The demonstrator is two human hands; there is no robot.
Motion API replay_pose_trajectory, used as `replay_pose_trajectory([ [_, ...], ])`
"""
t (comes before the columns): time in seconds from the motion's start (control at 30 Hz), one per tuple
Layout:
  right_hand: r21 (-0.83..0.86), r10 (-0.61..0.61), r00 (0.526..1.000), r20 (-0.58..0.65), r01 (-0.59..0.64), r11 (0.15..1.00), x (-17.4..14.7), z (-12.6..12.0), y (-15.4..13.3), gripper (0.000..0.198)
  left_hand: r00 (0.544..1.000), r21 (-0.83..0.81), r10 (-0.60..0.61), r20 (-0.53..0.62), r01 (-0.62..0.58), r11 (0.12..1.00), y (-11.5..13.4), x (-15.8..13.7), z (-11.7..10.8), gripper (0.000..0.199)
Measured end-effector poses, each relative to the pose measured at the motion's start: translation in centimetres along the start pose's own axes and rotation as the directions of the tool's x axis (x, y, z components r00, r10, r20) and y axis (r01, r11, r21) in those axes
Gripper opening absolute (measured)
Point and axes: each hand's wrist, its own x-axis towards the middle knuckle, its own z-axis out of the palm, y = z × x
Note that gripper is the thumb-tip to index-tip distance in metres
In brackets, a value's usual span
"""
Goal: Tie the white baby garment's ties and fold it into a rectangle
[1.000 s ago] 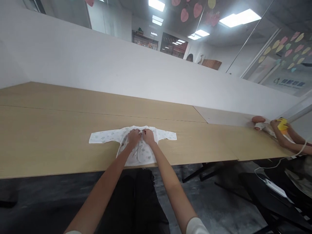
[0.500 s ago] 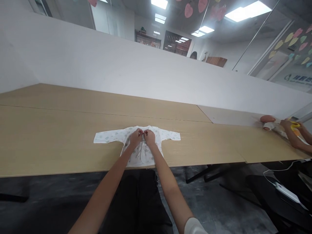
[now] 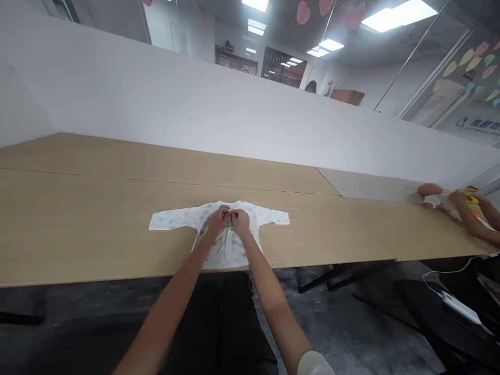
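A small white baby shirt (image 3: 228, 249) with a faint print lies flat on the wooden table (image 3: 97, 245), its sleeves spread to both sides and its hem by the front edge. My left hand (image 3: 219, 220) pinches the cloth at the front opening, just below the neckline. Close beside it, my right hand (image 3: 239, 221) pinches the other side of the same opening. The fingertips of both hands nearly meet. Whatever small fastening may lie between them is too small to make out.
At the far right another person's hands (image 3: 461, 200) work on a doll (image 3: 429, 190) with something yellow. A white wall (image 3: 175, 114) with glass above borders the table's back. Below right, a white power strip (image 3: 461, 307) rests on a black chair (image 3: 417, 302).
Both hands keep their pinch at the shirt's front opening, with only a slight shift of the fingers. The shirt stays in place, and the view has tilted very little.
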Motion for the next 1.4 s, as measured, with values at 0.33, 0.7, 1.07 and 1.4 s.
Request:
replay_pose_trajectory([
  [0.33,-0.001,0.033,0.998,-0.047,-0.033,0.999,0.0,0.4,0.0,0.024,0.998,-0.004,0.032,-0.053,-0.033,0.999,-0.1,-0.2,0.2,0.029],
  [0.7,-0.027,0.032,0.999,-0.038,-0.033,0.999,0.2,-0.2,0.8,0.026,1.000,0.105,0.005,-0.007,-0.004,0.994,-0.8,0.1,0.0,0.032],
  [1.07,-0.204,-0.105,0.977,0.186,0.143,0.968,-1.9,-2.5,0.5,0.027,0.991,0.535,0.009,0.133,-0.080,0.841,1.1,-1.7,-1.2,0.031],
  [1.4,-0.215,-0.085,0.978,0.190,0.126,0.969,-2.3,-2.7,0.1,0.021,0.964,0.392,-0.181,0.194,0.093,0.915,1.3,-1.3,-0.6,0.025],
])
